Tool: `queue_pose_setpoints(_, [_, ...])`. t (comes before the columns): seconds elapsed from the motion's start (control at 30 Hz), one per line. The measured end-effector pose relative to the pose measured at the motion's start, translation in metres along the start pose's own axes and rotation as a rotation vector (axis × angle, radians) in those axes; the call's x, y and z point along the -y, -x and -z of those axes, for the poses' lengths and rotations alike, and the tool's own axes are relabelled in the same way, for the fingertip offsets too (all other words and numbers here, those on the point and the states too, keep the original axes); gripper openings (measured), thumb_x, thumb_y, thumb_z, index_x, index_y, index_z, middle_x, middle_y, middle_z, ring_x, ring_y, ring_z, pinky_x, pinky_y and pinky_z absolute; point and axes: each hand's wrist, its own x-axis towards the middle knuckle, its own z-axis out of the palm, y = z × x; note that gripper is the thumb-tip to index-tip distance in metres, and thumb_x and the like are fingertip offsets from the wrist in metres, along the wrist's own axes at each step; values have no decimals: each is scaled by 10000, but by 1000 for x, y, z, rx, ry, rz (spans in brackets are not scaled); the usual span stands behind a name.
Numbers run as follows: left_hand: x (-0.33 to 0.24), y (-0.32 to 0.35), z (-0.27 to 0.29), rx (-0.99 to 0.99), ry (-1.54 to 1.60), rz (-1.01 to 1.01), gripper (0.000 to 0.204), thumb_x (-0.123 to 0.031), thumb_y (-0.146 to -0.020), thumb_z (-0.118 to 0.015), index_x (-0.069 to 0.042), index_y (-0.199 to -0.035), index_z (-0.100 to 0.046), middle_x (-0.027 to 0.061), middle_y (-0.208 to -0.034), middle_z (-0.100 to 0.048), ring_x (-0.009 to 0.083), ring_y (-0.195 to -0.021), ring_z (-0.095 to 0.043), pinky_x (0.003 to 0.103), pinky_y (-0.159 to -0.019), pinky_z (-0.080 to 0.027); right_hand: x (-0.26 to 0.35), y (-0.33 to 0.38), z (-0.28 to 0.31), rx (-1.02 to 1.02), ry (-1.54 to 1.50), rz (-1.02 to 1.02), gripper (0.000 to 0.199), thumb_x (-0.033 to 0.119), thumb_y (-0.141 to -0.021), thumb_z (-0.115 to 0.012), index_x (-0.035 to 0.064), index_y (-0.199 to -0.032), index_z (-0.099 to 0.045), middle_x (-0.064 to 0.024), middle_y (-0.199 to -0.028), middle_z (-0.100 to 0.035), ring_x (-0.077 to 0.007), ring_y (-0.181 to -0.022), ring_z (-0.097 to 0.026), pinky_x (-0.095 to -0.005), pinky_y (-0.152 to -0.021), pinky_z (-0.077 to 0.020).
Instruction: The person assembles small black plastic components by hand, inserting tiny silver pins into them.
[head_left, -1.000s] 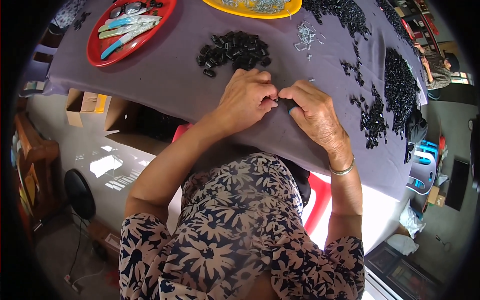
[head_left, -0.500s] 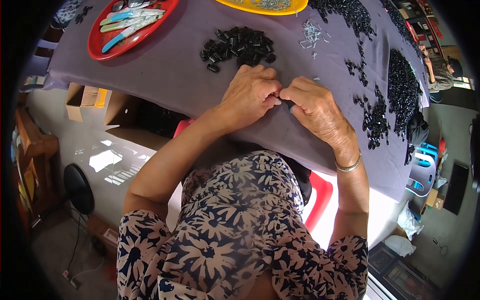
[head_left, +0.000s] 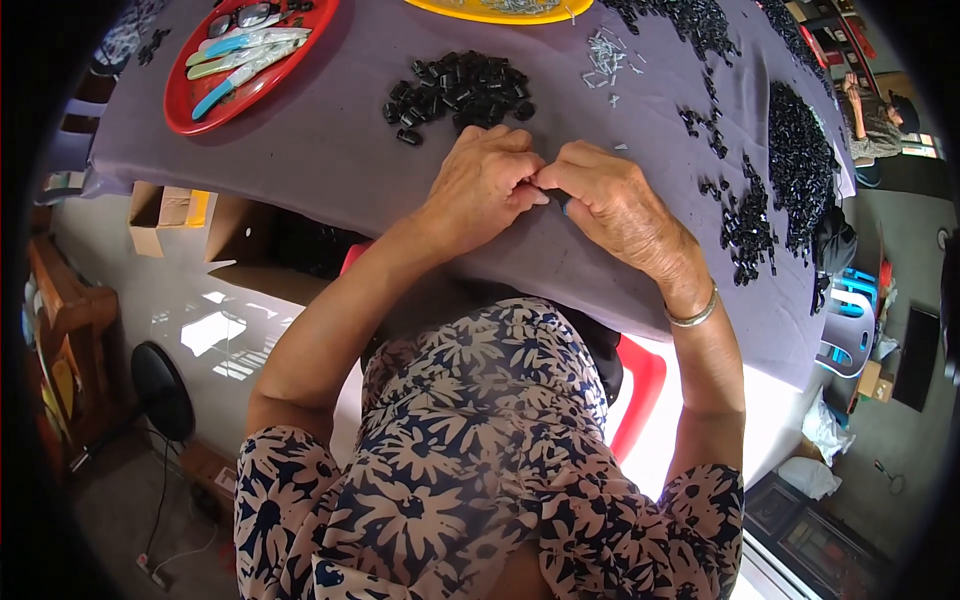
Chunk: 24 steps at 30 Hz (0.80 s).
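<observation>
My left hand (head_left: 482, 180) and my right hand (head_left: 610, 205) meet fingertip to fingertip above the purple tablecloth (head_left: 330, 140), close to its front edge. Both are closed. A small black piece (head_left: 550, 193) shows between them, mostly covered by the left thumb and fingers. By the right thumb there is a speck of blue; what it belongs to is hidden. Just beyond my left hand lies a pile of short black cylindrical parts (head_left: 458, 88). Small clear or silvery pins (head_left: 606, 58) are scattered past my right hand.
A red tray (head_left: 180, 122) with several blue- and green-handled knives (head_left: 245, 62) and glasses stands at the far left. A yellow tray (head_left: 500, 18) of pins is at the back. Heaps of black parts (head_left: 800, 160) spread along the right. A person (head_left: 875, 125) sits beyond the table's right side.
The table and everything on it sit slightly further left in the view. My hands stay joined fingertip to fingertip, with only a slight change in finger pose.
</observation>
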Motion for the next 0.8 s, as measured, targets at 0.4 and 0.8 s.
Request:
queue_pose_setpoints(0.4, [-16,1,8,60,119,179,533,-91,-691,-779,-66,-1199,-622,87,-986,-682,277,-920,-598,376,-874,-433,6,9,-10,-32,65,-76,124,-76,-740,-601,28,-807,-607,-124,-822,-585,-325,-806,-621,-412,-695,-513])
queue_pose_setpoints(0.8, [-11,3,-3,-8,220,138,648,32,-653,-792,-74,-1260,-591,54,-847,-627,201,-786,-594,327,-742,-494,-10,-5,6,78,-809,-863,256,-11,-762,-548,-48,-1003,-628,-70,-756,-614,-130,-601,-606,-275,-502,-519])
